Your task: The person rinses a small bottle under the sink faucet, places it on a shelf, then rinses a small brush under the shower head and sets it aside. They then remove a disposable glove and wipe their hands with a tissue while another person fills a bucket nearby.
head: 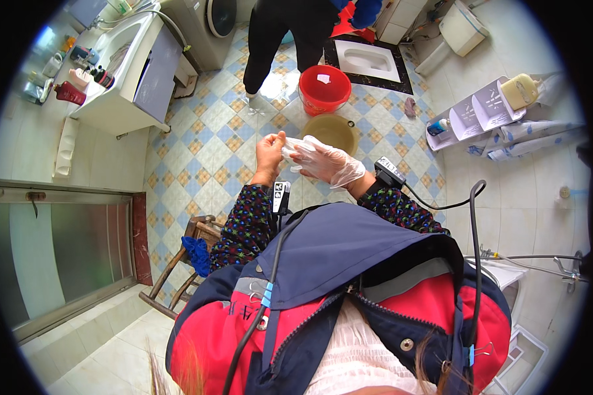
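My right hand (328, 163) wears a thin translucent disposable glove, its cuff loose around the wrist. Bare, my left hand (269, 153) pinches white glove film (290, 147) between thumb and fingers, at the fingertip side of the gloved hand. Whether that film is part of the worn glove or a second glove, I cannot tell. Just beyond the hands, a tan plastic basin (330, 129) stands on the tiled floor, partly hidden by the gloved hand. A red bucket (325, 94) stands behind the basin, with a small pale patch inside.
Another person (281, 34) in dark trousers stands beyond the bucket. A squat toilet (368, 60) is at the back right. A sink cabinet (150, 79) and washing machine (202, 29) are at the left. A wooden chair (197, 229) with blue cloth stands close by; a lilac shelf (469, 118) is on the right wall.
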`<action>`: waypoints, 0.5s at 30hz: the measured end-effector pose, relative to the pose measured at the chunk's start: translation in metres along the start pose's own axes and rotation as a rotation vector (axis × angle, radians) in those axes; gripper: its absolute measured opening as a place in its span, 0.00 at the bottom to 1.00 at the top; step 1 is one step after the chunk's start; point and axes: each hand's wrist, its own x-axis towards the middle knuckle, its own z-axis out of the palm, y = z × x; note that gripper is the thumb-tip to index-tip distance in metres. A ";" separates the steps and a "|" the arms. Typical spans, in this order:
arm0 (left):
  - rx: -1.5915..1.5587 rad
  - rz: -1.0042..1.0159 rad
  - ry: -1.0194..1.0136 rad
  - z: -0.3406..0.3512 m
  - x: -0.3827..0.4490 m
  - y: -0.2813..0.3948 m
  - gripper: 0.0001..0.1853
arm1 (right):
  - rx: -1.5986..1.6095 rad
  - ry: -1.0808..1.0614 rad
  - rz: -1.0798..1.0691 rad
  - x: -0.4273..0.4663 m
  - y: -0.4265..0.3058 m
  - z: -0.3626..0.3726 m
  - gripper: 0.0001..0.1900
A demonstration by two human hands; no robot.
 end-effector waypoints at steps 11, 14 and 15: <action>0.409 0.238 -0.455 0.030 -0.013 0.015 0.10 | -0.070 0.217 -0.076 0.007 0.011 -0.043 0.09; 0.409 0.331 -0.307 0.019 0.000 0.011 0.07 | 0.092 -0.034 0.008 0.003 0.010 -0.037 0.15; 0.356 0.397 -0.252 0.015 0.004 0.010 0.08 | 0.052 -0.114 -0.034 0.001 0.010 -0.032 0.18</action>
